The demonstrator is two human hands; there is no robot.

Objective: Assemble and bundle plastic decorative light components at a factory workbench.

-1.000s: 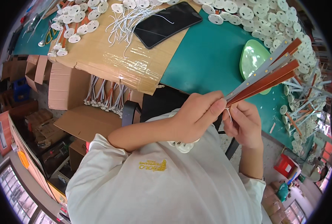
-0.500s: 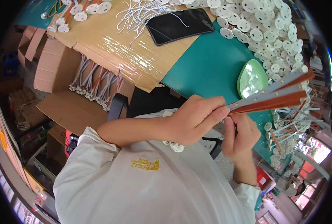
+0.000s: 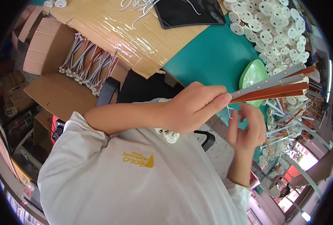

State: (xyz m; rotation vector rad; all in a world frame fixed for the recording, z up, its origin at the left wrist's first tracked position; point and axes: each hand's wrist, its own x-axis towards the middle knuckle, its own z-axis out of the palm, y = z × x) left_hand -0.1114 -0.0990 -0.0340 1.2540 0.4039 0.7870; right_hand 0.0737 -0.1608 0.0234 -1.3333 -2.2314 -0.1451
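Note:
My left hand (image 3: 196,107) is closed around a bundle of LED strips (image 3: 275,83), grey and orange-brown, whose free ends fan out to the right. Round white end caps (image 3: 169,135) stick out beneath that hand, against my shirt. A thin white tie (image 3: 229,112) hangs from the bundle just below my left fingertips. My right hand (image 3: 248,131) is beside the tie, thumb and fingers apart, and nothing shows in its grasp. A green bowl (image 3: 253,71) sits on the table behind the strips.
A large heap of white round caps (image 3: 271,30) covers the right side of the green table (image 3: 200,56). Loose white ties (image 3: 144,8) and a black phone (image 3: 189,14) lie on cardboard (image 3: 110,26). An open carton (image 3: 43,48) at left holds bundled strips (image 3: 88,63).
My right hand has come off the bundle and its fingers have spread, leaving the white tie showing. The view has shifted; my left hand keeps its grip on the strips.

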